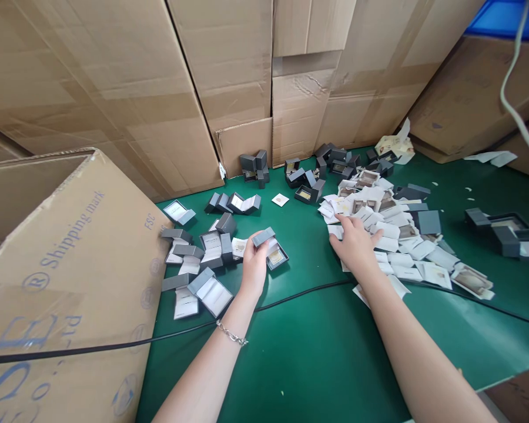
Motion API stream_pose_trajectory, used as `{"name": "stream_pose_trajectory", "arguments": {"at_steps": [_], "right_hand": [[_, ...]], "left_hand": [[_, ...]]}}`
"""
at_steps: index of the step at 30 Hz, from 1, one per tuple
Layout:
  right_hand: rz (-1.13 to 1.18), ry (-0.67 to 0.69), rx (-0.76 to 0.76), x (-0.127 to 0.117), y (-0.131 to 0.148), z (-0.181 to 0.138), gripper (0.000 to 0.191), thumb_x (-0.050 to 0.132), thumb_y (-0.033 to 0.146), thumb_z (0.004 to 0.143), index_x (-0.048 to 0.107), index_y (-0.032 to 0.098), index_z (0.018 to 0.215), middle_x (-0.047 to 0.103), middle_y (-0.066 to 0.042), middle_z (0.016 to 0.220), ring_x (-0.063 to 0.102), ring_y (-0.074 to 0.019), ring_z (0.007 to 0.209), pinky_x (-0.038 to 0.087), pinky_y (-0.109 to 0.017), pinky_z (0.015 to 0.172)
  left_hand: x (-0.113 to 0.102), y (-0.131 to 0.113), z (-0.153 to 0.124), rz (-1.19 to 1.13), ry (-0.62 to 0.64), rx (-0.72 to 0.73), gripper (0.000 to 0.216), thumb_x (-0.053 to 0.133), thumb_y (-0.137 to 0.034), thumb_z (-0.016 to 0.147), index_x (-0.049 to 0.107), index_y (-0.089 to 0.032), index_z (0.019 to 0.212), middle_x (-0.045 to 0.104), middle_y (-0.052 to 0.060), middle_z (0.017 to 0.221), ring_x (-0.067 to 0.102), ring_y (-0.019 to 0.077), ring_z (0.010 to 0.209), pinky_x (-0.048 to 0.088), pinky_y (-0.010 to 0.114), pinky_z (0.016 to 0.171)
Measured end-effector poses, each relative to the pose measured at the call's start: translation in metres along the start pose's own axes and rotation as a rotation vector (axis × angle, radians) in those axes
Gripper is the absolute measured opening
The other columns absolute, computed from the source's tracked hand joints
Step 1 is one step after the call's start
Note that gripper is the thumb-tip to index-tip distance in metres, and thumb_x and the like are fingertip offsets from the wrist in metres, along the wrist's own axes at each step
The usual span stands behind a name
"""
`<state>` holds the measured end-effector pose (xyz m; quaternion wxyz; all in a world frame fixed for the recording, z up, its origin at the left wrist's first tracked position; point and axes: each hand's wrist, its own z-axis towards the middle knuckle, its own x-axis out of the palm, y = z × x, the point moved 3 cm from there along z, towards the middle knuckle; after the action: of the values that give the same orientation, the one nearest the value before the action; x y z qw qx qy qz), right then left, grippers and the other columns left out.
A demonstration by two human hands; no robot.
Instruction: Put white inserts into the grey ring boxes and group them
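My left hand (253,271) is closed around the lid of a small grey jewelry box (277,257), which stands open with a pale yellowish insert inside. With fingers spread, my right hand (357,247) rests at the left edge of a heap of white paper cards and inserts (388,229). It appears to touch the papers; I cannot make out anything gripped. Left of my left hand lie several open grey boxes (211,294) with white linings. A single white card (280,200) lies flat between the two groups.
Dark open boxes (306,191) cluster at the back, and more dark boxes (506,235) sit at far right. A black cable (308,290) crosses the green table (300,346). A large printed carton (70,282) stands at left; tall cardboard (233,70) walls the back.
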<state>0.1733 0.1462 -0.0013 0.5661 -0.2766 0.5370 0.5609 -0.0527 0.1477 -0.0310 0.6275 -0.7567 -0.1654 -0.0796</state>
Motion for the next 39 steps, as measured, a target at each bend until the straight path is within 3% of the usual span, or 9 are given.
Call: {"name": "stream_pose_trajectory", "arguments": {"at_steps": [5, 11, 16, 20, 23, 25, 29, 34, 39], "right_hand": [[-0.025, 0.089, -0.079, 0.002, 0.009, -0.004, 0.039, 0.036, 0.034, 0.086, 0.061, 0.016, 0.110, 0.057, -0.012, 0.106, 0.052, -0.0285, 0.098, 0.017, -0.066, 0.098], [-0.123, 0.267, -0.149, 0.001, 0.005, -0.009, 0.043, 0.034, 0.040, 0.088, 0.059, 0.019, 0.115, 0.053, -0.013, 0.114, 0.049, -0.0320, 0.104, 0.012, -0.071, 0.095], [-0.067, 0.364, -0.202, 0.002, 0.011, -0.010, 0.037, 0.048, 0.041, 0.082, 0.061, 0.020, 0.110, 0.054, -0.011, 0.111, 0.051, -0.0290, 0.101, 0.026, -0.060, 0.095], [0.073, 0.380, -0.163, -0.001, 0.018, -0.010, 0.031, 0.061, 0.036, 0.071, 0.064, 0.016, 0.095, 0.056, -0.011, 0.101, 0.054, -0.0249, 0.090, 0.042, -0.039, 0.081], [0.258, 0.305, -0.137, -0.011, 0.024, -0.011, 0.022, 0.058, 0.037, 0.073, 0.066, 0.017, 0.079, 0.058, -0.007, 0.088, 0.054, -0.0195, 0.079, 0.042, -0.031, 0.071], [0.402, 0.282, -0.044, -0.018, 0.028, -0.014, 0.028, 0.054, 0.043, 0.076, 0.067, 0.018, 0.076, 0.060, -0.005, 0.080, 0.052, -0.0165, 0.070, 0.040, -0.028, 0.064], [0.758, 0.429, 0.119, -0.019, 0.044, -0.025, 0.042, 0.050, 0.054, 0.076, 0.067, 0.016, 0.084, 0.058, -0.002, 0.064, 0.048, -0.0132, 0.057, 0.038, -0.025, 0.053], [0.857, 0.436, 0.022, -0.006, 0.068, -0.040, 0.035, 0.052, 0.046, 0.076, 0.067, 0.015, 0.084, 0.060, -0.002, 0.066, 0.053, -0.0142, 0.061, 0.042, -0.026, 0.058], [0.832, 0.388, -0.091, 0.004, 0.077, -0.049, 0.029, 0.055, 0.034, 0.077, 0.060, 0.020, 0.102, 0.062, 0.000, 0.072, 0.054, -0.0120, 0.061, 0.045, -0.025, 0.061]], "left_hand": [[0.003, -0.003, -0.001, 0.025, 0.052, 0.019, 0.033, 0.058, -0.029, 0.074, 0.054, -0.022, 0.105, 0.062, 0.003, 0.104, 0.059, 0.0172, 0.097, 0.048, 0.030, 0.083], [0.003, -0.004, 0.001, 0.118, 0.078, 0.065, 0.032, 0.053, -0.029, 0.079, 0.054, -0.022, 0.110, 0.061, 0.004, 0.110, 0.057, 0.0182, 0.101, 0.044, 0.032, 0.088], [0.003, -0.003, 0.003, 0.163, 0.059, 0.080, 0.027, 0.051, -0.028, 0.082, 0.055, -0.021, 0.107, 0.062, 0.005, 0.109, 0.057, 0.0197, 0.104, 0.043, 0.032, 0.090], [0.004, -0.006, 0.001, 0.188, 0.038, 0.073, 0.023, 0.050, -0.026, 0.083, 0.055, -0.020, 0.104, 0.061, 0.006, 0.106, 0.056, 0.0196, 0.102, 0.043, 0.032, 0.090], [0.005, -0.009, 0.000, 0.191, 0.044, 0.078, 0.023, 0.049, -0.025, 0.083, 0.054, -0.019, 0.104, 0.061, 0.006, 0.107, 0.056, 0.0201, 0.103, 0.042, 0.032, 0.091], [0.005, -0.009, 0.000, 0.195, 0.052, 0.081, 0.023, 0.048, -0.025, 0.083, 0.054, -0.019, 0.105, 0.061, 0.006, 0.108, 0.055, 0.0201, 0.104, 0.042, 0.032, 0.091], [0.004, -0.008, 0.001, 0.176, 0.057, 0.090, 0.023, 0.051, -0.024, 0.082, 0.055, -0.018, 0.104, 0.061, 0.007, 0.108, 0.056, 0.0195, 0.104, 0.041, 0.031, 0.092], [0.006, -0.004, 0.003, -0.040, 0.106, 0.067, 0.026, 0.057, -0.023, 0.077, 0.054, -0.019, 0.102, 0.063, 0.006, 0.109, 0.056, 0.0197, 0.107, 0.041, 0.032, 0.093], [0.008, -0.008, -0.001, -0.189, 0.163, -0.012, 0.025, 0.062, -0.019, 0.070, 0.054, -0.018, 0.093, 0.061, 0.006, 0.115, 0.057, 0.0191, 0.104, 0.044, 0.031, 0.088]]}}
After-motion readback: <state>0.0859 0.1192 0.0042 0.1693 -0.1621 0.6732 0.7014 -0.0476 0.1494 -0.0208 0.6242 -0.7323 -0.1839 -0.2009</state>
